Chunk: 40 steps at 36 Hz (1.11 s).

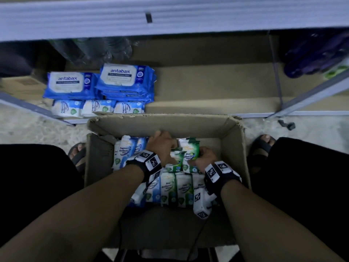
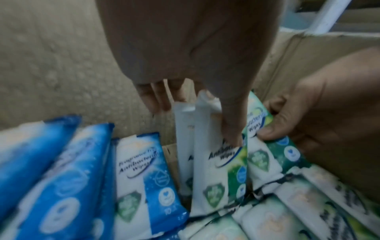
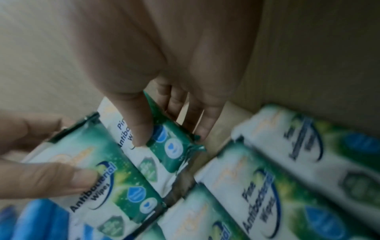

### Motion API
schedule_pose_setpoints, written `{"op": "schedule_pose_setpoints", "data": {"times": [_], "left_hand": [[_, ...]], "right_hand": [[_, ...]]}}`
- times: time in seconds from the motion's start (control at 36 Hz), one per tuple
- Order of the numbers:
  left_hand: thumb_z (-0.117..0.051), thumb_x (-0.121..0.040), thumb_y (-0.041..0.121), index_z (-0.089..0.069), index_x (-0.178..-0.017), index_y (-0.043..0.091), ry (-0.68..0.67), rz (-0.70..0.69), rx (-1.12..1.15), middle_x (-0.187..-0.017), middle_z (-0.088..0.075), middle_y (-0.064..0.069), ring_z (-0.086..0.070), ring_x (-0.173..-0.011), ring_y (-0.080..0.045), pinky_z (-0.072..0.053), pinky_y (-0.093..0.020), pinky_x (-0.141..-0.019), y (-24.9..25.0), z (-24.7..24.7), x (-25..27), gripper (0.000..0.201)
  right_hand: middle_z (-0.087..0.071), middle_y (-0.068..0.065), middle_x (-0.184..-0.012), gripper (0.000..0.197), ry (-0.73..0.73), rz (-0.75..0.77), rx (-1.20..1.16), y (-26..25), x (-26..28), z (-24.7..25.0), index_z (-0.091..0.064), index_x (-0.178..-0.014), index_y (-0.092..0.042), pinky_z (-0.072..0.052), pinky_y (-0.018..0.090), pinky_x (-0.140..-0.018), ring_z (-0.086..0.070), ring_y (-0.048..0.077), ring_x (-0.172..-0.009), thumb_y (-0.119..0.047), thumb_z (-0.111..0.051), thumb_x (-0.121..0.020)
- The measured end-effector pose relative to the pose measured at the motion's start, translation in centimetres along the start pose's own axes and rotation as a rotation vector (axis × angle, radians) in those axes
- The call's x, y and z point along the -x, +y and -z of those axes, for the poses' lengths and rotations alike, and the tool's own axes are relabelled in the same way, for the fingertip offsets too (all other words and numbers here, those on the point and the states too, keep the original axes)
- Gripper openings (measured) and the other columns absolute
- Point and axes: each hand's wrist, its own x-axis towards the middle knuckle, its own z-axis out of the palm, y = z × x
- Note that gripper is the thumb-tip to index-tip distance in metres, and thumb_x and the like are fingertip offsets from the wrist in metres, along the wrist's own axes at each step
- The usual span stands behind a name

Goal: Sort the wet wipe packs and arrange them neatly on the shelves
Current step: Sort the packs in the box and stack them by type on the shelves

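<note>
An open cardboard box (image 1: pixel 234 140) stands on the floor between my knees, and both hands reach into it. My left hand (image 1: pixel 162 146) (image 2: pixel 197 116) grips an upright green pine wipe pack (image 2: pixel 213 170) (image 3: pixel 115 183), thumb on its front. Beside it, my right hand (image 1: pixel 204 156) (image 3: pixel 170 134) pinches another green pine pack (image 1: pixel 190 154) (image 3: pixel 174 151) between thumb and fingers. More green packs (image 1: pixel 177 188) lie in a row near me. Blue fragrance-free packs (image 1: pixel 128 148) (image 2: pixel 148 170) stand at the box's left.
On the low shelf (image 1: pixel 207 87) ahead, large blue antabax packs (image 1: pixel 124 76) are stacked at the left, with a row of small blue packs (image 1: pixel 98 108) in front. An upper shelf edge (image 1: pixel 170 16) overhangs. My sandalled feet (image 1: pixel 264 144) flank the box.
</note>
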Motion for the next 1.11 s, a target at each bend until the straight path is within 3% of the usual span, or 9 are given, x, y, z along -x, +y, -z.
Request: {"op": "schedule_pose_setpoints", "data": {"times": [0.17,0.28,0.36,0.44,0.53,0.64,0.75,0.97,1.11], "left_hand": [[-0.081,-0.078,0.036,-0.057,-0.114,0.016,0.077,-0.056,0.31,-0.122,-0.056,0.001,-0.055,-0.109,-0.022,-0.044,-0.031,-0.079,0.6,2.4,3.4,0.047],[-0.083,-0.076,0.027,-0.057,-0.103,0.02,0.122,-0.031,0.476,-0.09,-0.062,0.007,-0.057,-0.075,-0.014,-0.039,-0.028,-0.06,0.9,5.5,6.0,0.038],[-0.085,-0.074,0.027,-0.054,-0.101,0.021,0.162,-0.012,0.563,-0.073,-0.06,0.003,-0.05,-0.058,-0.01,-0.041,-0.028,-0.056,1.1,8.0,8.1,0.041],[-0.083,-0.075,0.031,-0.054,-0.109,0.018,0.223,-0.013,0.555,-0.074,-0.054,0.006,-0.05,-0.063,-0.009,-0.039,-0.026,-0.057,1.6,11.0,10.6,0.046],[-0.083,-0.074,0.036,-0.056,-0.112,0.021,0.297,-0.021,0.523,-0.096,-0.061,0.005,-0.06,-0.085,-0.015,-0.047,-0.028,-0.071,2.0,13.8,13.2,0.049],[-0.087,-0.069,0.031,-0.059,-0.102,0.022,0.389,-0.07,0.632,-0.096,-0.068,0.007,-0.066,-0.084,-0.015,-0.054,-0.031,-0.078,2.4,16.7,16.1,0.044],[-0.088,-0.068,0.027,-0.059,-0.103,0.024,0.502,-0.108,0.73,-0.094,-0.073,0.003,-0.071,-0.081,-0.014,-0.059,-0.037,-0.076,3.0,19.0,18.8,0.045],[-0.08,-0.077,0.008,-0.061,-0.104,0.013,0.684,-0.278,1.14,-0.096,-0.076,-0.002,-0.073,-0.089,-0.019,-0.058,-0.032,-0.074,4.5,24.0,22.5,0.033],[-0.081,-0.071,0.019,-0.066,-0.115,0.009,0.645,-0.31,1.315,-0.106,-0.074,-0.009,-0.072,-0.096,-0.03,-0.056,-0.049,-0.088,4.0,26.5,22.6,0.048]], "right_hand": [[-0.063,0.006,-0.107,0.04,-0.041,0.077,-0.068,-2.4,3.2,1.8,-0.055,-0.111,-0.01,-0.05,0.036,-0.09,-0.061,0.024,-0.101,-0.003,-0.079,-0.079],[-0.067,0.004,-0.115,0.056,-0.036,0.13,-0.035,-4.2,5.7,3.1,-0.057,-0.124,-0.01,-0.054,0.039,-0.09,-0.064,0.023,-0.104,-0.003,-0.083,-0.074],[-0.069,0.002,-0.117,0.062,-0.019,0.196,0.013,-5.8,7.7,4.1,-0.059,-0.126,-0.015,-0.054,0.031,-0.081,-0.066,0.02,-0.101,-0.013,-0.088,-0.07],[-0.068,-0.001,-0.115,0.052,-0.035,0.262,0.035,-7.7,10.3,5.4,-0.059,-0.118,-0.015,-0.05,0.029,-0.088,-0.064,0.017,-0.1,-0.011,-0.085,-0.074],[-0.068,-0.002,-0.113,0.049,-0.054,0.353,0.024,-9.5,13.1,6.5,-0.055,-0.115,-0.013,-0.052,0.027,-0.086,-0.065,0.015,-0.096,-0.005,-0.083,-0.075],[-0.072,-0.001,-0.107,0.057,-0.021,0.513,0.044,-12.0,16.6,8.1,-0.057,-0.123,-0.014,-0.056,0.018,-0.07,-0.068,0.006,-0.084,-0.007,-0.084,-0.073],[-0.071,-0.005,-0.106,0.063,0.004,0.632,0.08,-14.3,19.9,9.4,-0.054,-0.124,-0.023,-0.057,0.035,-0.086,-0.068,0.012,-0.097,-0.017,-0.087,-0.071],[-0.072,0.0,-0.103,0.042,0.123,0.876,-0.042,-19.3,25.4,12.2,-0.063,-0.108,-0.016,-0.057,0.038,-0.086,-0.068,0.018,-0.096,-0.015,-0.085,-0.072],[-0.072,0.001,-0.1,0.052,0.194,0.943,-0.138,-21.6,25.9,13.7,-0.057,-0.12,-0.022,-0.056,0.03,-0.077,-0.068,0.02,-0.089,-0.019,-0.084,-0.075]]}}
